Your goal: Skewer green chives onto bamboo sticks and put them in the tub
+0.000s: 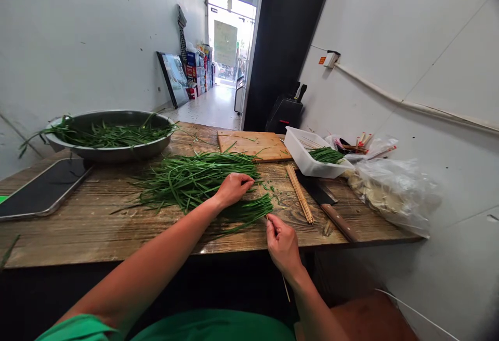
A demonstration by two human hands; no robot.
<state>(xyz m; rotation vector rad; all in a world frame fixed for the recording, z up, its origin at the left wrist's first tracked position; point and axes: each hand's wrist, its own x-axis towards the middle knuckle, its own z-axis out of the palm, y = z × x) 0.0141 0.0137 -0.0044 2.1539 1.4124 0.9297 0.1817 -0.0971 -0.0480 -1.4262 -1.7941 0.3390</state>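
My right hand (pixel 284 243) grips a thin bamboo skewer (pixel 286 289), whose lower end sticks out beneath the hand, past the table edge. The skewer's upper part meets the cut ends of a small bunch of garlic chives (pixel 251 209). My left hand (pixel 235 188) lies over that bunch, thumb and fingers pinched together at its far side; what they pinch is too small to make out. Behind and left of this hand spreads a larger pile of garlic chives (pixel 195 174). Right of the hands lies a bundle of bamboo skewers (pixel 299 194).
A cleaver (pixel 338 222) lies by the skewers, handle toward the front edge. Behind are a wooden cutting board (pixel 255 145) and a white plastic tub (pixel 312 160) holding skewered chives. A plastic bag (pixel 397 195) sits far right. At left stand a metal basin (pixel 117 153) of greens and a dark tray (pixel 44 187).
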